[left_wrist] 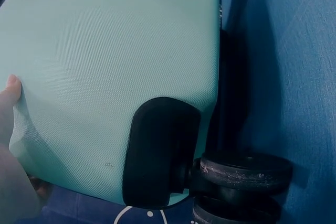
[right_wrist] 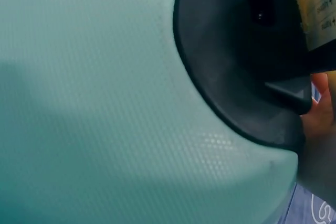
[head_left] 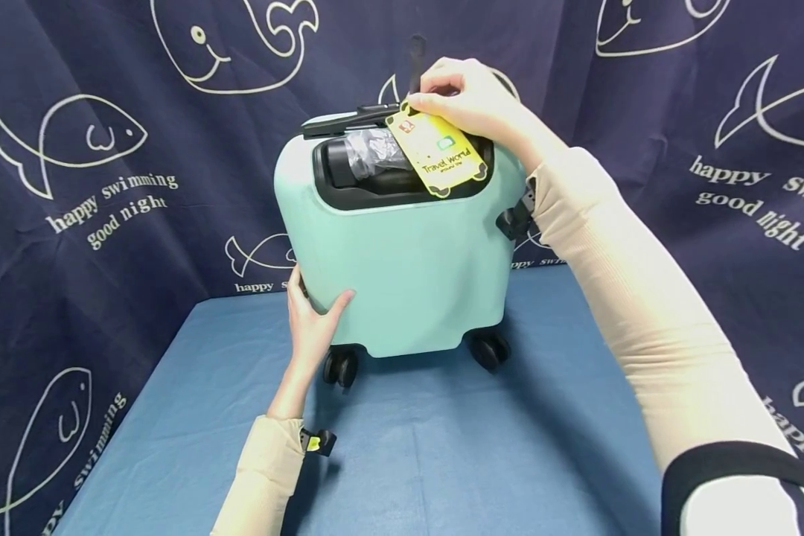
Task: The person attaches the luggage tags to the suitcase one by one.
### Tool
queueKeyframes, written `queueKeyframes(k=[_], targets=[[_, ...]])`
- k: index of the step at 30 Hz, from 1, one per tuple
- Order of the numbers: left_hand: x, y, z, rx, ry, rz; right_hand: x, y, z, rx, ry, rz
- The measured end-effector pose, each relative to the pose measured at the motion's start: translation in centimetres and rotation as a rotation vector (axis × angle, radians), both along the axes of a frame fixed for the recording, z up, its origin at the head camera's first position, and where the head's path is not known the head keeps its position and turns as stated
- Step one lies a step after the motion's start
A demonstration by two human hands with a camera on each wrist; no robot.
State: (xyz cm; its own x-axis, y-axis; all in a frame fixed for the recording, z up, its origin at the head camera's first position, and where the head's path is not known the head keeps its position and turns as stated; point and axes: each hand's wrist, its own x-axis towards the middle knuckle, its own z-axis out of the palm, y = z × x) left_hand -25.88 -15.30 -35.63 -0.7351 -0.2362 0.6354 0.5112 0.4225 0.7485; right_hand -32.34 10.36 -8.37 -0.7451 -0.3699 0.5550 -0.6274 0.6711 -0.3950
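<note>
A mint-green suitcase point(head_left: 402, 275) stands upright with black wheels point(head_left: 487, 348) at the bottom. My left hand point(head_left: 313, 320) grips its lower left side, thumb on the front face and the fingers mostly hidden behind. In the left wrist view, the thumb presses the ribbed shell point(left_wrist: 105, 51) near a double wheel point(left_wrist: 247, 171). Over the suitcase top, my right hand point(head_left: 472, 97) pinches a black strap point(head_left: 416, 63) at the upper end of a yellow luggage tag point(head_left: 438, 152). The tag hangs across the black top recess point(head_left: 348, 197), where clear plastic wrap point(head_left: 375, 151) covers a black handle part.
The blue cloth-covered table point(head_left: 402, 447) extends beneath the suitcase. Close behind hangs a dark blue curtain point(head_left: 194, 171) printed with whales and fish. A small black wrist camera point(head_left: 514, 220) sits beside the suitcase's right edge.
</note>
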Motion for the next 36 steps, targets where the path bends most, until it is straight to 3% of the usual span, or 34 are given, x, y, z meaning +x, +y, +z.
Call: queueKeyframes(k=[6, 17, 21, 24, 28, 31, 36], targets=[[-0.2, 0.3, -0.2, 0.011, -0.006, 0.014, -0.7, -0.3, -0.3, -0.047, 0.005, 0.095], [-0.3, 0.2, 0.3, 0.043, 0.011, -0.024, -0.8, -0.6, -0.2, -0.107, -0.01, 0.067], [-0.1, -0.1, 1.0, 0.069, 0.049, -0.017, -0.9, -0.7, -0.7, -0.107, -0.007, 0.061], [0.0, -0.6, 2.7, 0.111, 0.132, -0.005, -0.9, -0.9, -1.1, -0.094, 0.004, 0.059], [-0.4, -0.9, 6.6, 0.105, 0.229, 0.02, -0.9, -0.5, -1.3, -0.074, 0.027, 0.03], [-1.0, -0.8, 10.1, 0.03, 0.308, 0.052, -0.7, 0.1, -1.5, -0.076, 0.035, 0.004], [-2.2, 0.5, 15.4, -0.172, 0.462, 0.109, -0.8, 1.2, -1.9, -0.07, 0.033, -0.024]])
